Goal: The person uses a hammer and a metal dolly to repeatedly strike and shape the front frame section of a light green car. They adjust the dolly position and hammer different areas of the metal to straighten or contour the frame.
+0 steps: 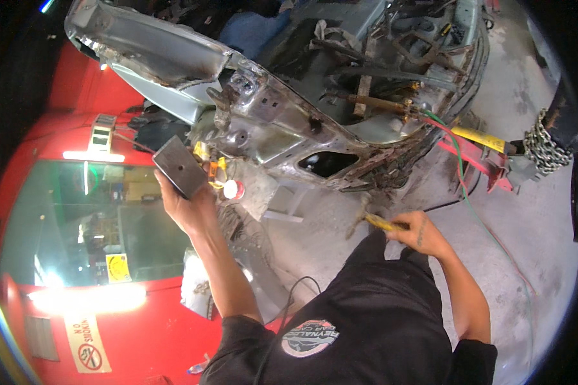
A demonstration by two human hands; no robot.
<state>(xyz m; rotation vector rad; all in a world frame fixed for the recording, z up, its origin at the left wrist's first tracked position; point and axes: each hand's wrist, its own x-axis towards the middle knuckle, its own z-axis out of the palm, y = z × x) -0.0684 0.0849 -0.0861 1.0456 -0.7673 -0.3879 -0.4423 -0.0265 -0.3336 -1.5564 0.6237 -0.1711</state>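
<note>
Left fingers (164,188) grasping dark-grey rectangular metal block (178,165), right fingers (404,238) yellow-handled hammer (384,222); silver metal car body (263,140), upper centre: stripped, work apparently unfinished.

A red wall (173,346) fills the left side, bent by the lens, with a large window (51,231) set into it. Its greenish glass shows shelf-like shapes and bright spots, though reflections make the far side hard to read. A yellow square notice (117,268) sits on the pane. One glaring white light strip (90,299) runs along the window's near edge, a thinner strip (93,156) along the far edge. Nearby hang a pale sign (88,343) with a crossed-out circle and a grey panel (42,337). The concrete floor (533,256) is pale grey, darkly stained in places; the outer corners fall into blackness.
</note>
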